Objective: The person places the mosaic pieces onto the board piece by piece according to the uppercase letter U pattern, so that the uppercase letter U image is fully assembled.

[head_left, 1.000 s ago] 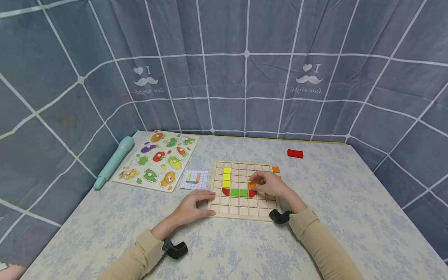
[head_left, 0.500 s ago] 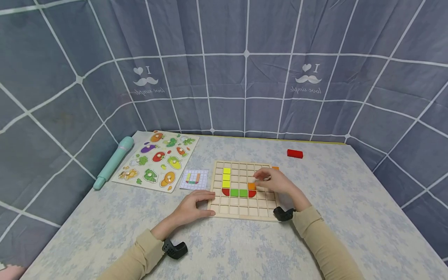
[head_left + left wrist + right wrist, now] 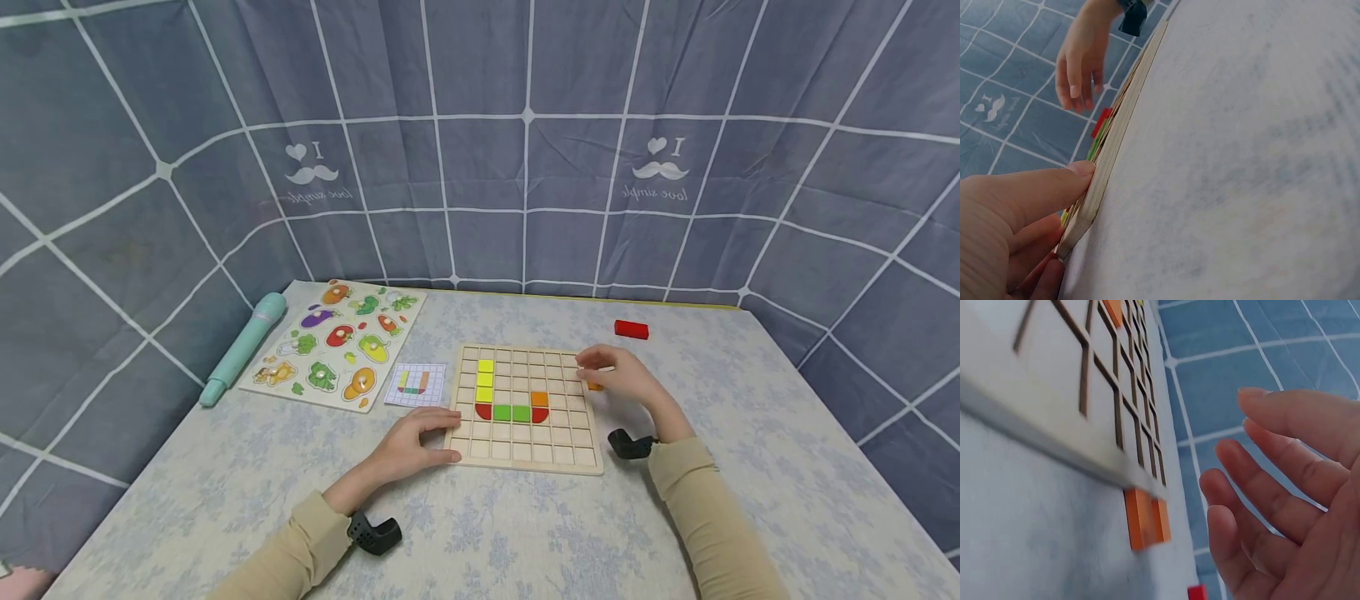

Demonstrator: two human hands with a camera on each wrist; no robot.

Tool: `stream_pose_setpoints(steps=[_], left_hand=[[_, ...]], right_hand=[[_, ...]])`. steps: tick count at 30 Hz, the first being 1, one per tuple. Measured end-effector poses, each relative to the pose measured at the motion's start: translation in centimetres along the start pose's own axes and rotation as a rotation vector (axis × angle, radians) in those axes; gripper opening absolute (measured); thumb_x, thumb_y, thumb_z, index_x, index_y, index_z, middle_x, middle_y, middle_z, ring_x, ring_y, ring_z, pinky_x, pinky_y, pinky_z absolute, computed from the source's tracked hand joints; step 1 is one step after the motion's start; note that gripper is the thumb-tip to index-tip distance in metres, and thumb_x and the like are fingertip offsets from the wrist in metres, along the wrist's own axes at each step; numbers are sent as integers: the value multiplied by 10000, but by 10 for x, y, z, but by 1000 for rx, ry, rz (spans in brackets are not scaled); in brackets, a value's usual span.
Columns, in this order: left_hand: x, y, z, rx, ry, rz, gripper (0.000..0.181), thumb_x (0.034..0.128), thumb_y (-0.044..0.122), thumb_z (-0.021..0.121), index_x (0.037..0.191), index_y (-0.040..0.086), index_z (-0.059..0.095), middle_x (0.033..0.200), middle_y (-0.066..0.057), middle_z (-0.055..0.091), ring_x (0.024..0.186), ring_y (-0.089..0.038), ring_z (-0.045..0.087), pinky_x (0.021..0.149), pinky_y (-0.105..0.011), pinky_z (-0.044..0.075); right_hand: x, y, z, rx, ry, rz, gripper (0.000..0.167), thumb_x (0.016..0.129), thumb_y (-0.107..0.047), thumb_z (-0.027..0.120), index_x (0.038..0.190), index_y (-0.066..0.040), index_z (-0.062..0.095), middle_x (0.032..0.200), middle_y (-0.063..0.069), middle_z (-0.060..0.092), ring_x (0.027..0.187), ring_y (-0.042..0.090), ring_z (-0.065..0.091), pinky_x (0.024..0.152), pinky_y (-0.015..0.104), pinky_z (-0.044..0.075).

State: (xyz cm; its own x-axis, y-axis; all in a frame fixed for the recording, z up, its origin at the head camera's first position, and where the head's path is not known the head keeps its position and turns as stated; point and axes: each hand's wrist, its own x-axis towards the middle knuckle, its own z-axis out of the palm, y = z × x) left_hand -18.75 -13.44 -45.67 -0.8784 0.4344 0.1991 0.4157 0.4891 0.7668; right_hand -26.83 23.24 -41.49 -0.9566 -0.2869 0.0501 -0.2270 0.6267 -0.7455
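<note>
A wooden grid board (image 3: 517,450) lies flat on the table, carrying yellow squares (image 3: 486,380), green squares (image 3: 512,413), red rounded corner pieces (image 3: 483,412) and one orange square (image 3: 539,399) in a U shape. At its left edge my left hand (image 3: 411,442) holds the board; in the left wrist view the thumb (image 3: 1054,190) presses the rim and the other fingers bend at the corner. My right hand (image 3: 624,379) hovers by the far right edge, fingers loosely curled around nothing. Below it, orange blocks (image 3: 1145,519) lie against the board's side, mostly hidden in the head view.
Left of the board lies a pattern card (image 3: 416,384) with a printed U. Beyond it are a vegetable puzzle board (image 3: 352,354) and a teal stick-shaped object (image 3: 246,348). A red block (image 3: 632,330) lies at the back right. Grey-blue curtains surround the table.
My right hand has let go of the orange square on the board and moved right, past the board's edge to the loose orange blocks. The left hand has stayed put.
</note>
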Motion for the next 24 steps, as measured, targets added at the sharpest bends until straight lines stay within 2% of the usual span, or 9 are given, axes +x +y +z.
stream_pose_setpoints(steps=[4,9,24], left_hand=[[0,1,0,-4,-1,-6,517,739,290,804,1180,65,658,1248,-11,600,1233,-258,460,1044,-454,352],[0,1,0,-4,-1,-2,513,740,289,803,1179,66,658,1250,-12,599,1232,-260,462,1044,-453,352],[0,0,-1,-2,-1,9,517,739,311,802,1175,69,662,1251,-3,599,1227,-256,465,1040,-443,358]], right_hand=[[-1,8,-7,17,31,22,350,893,-210,646,1179,-13,603,1134,151,614,1078,323,546,904,481,463],[-2,16,-11,26,44,40,390,883,-239,663,1183,2,598,1150,171,608,1072,325,546,892,464,471],[-1,34,-12,23,-4,77,374,882,-183,658,1177,34,580,1180,204,583,1059,346,545,889,466,468]])
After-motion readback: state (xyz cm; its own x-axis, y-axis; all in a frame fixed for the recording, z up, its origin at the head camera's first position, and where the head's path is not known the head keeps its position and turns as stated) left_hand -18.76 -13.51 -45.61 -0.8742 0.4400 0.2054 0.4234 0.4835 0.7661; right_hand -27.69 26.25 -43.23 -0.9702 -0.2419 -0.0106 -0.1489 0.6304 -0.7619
